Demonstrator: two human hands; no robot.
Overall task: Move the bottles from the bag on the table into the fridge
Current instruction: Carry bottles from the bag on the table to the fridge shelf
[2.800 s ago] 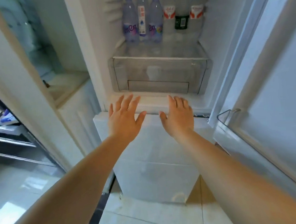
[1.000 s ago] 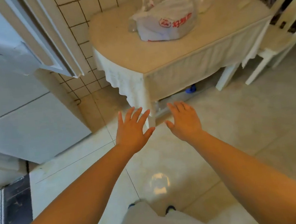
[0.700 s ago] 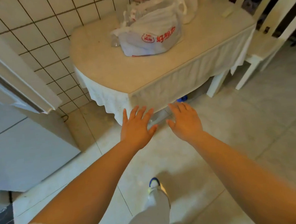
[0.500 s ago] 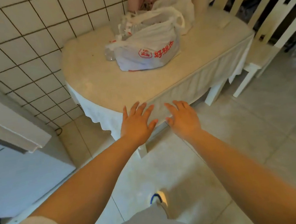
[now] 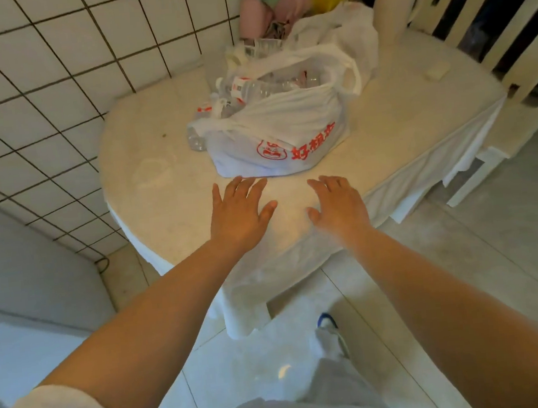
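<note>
A white plastic bag point(image 5: 282, 133) with red print lies on the round table point(image 5: 159, 168). Its mouth gapes toward the wall, and several clear plastic bottles point(image 5: 247, 90) show inside and spill out at its left side. My left hand point(image 5: 237, 211) hovers over the table's near part, fingers straight, fingertips just short of the bag. My right hand point(image 5: 337, 205) is level with it, a little to the right, fingers relaxed. Both hands hold nothing. The fridge body is out of view.
A tiled wall point(image 5: 37, 94) backs the table on the left. A white fridge door panel point(image 5: 21, 277) stands at lower left. More bags point(image 5: 336, 26) and a white cylinder point(image 5: 392, 1) sit at the table's back. White chairs point(image 5: 516, 58) stand at right.
The view swung from the fridge with bottles inside to the table. I have stepped closer, and both empty hands now reach over the table's near edge toward the bag.
</note>
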